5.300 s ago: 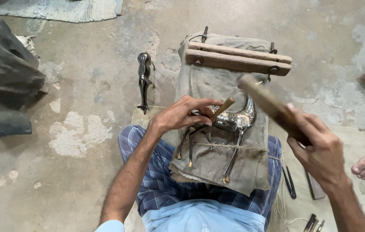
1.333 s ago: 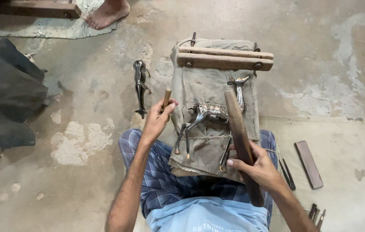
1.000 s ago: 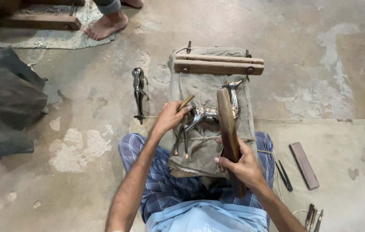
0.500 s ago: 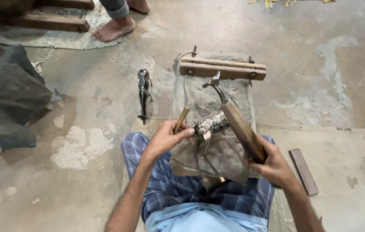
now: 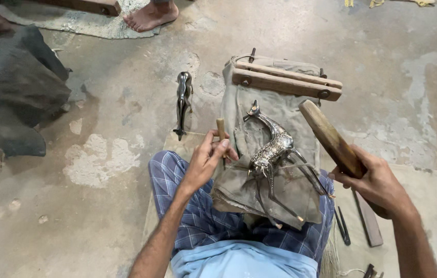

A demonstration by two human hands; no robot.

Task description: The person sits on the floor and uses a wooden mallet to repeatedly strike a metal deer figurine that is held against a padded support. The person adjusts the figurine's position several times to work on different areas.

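A silvery metal deer figure [image 5: 272, 149] lies on a grey cloth [image 5: 275, 113] spread over my lap. My left hand [image 5: 205, 162] grips a thin wooden-handled chisel [image 5: 220, 128] upright beside the figure's body, resting on the folded cloth. My right hand [image 5: 378, 183] holds a thick wooden mallet [image 5: 329, 136], raised and tilted to the right of the figure, clear of it. The figure's thin legs point toward me over the cloth's edge.
Two wooden bars [image 5: 285, 82] clamp the cloth's far end. A second dark metal figure [image 5: 183, 100] lies on the concrete floor to the left. Flat tools [image 5: 368, 221] lie at my right. Another person's bare foot [image 5: 149, 15] is at the top; dark cloth [image 5: 20, 87] lies at left.
The mallet has swung up and to the right, away from the figure. The figure has turned so its head points away from me. My left hand stays on the chisel.
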